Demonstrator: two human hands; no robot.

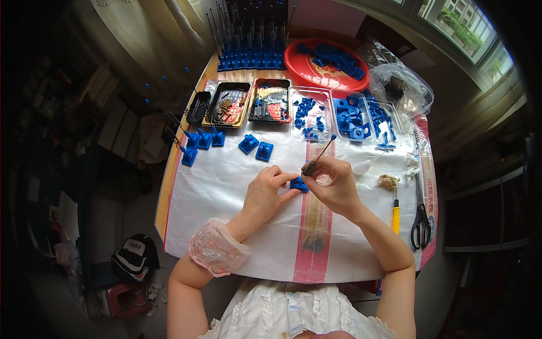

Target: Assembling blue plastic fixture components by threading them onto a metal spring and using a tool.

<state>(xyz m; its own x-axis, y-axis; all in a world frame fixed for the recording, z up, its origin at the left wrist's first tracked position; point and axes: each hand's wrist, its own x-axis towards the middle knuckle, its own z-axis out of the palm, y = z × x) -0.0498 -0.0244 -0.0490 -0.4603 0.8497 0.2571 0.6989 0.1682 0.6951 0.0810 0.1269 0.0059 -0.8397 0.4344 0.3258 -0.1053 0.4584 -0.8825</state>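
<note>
Small blue plastic base (298,184) at table centre, pinched between left hand (265,195) at 9 o'clock and right hand (333,183) at 3. Right fingers also closed on a thin spring-wrapped rod (319,153), slanting toward 1 o'clock. Probably light, rigid, slick plastic; best gripped by flat sides. Rod likely bendable, so hold low near the coil. Scissors (419,217) far right.

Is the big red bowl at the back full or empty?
Partly full. The red bowl holds a heap of small blue plastic pieces on its far right side, while bare red bottom shows on its near left.
</note>
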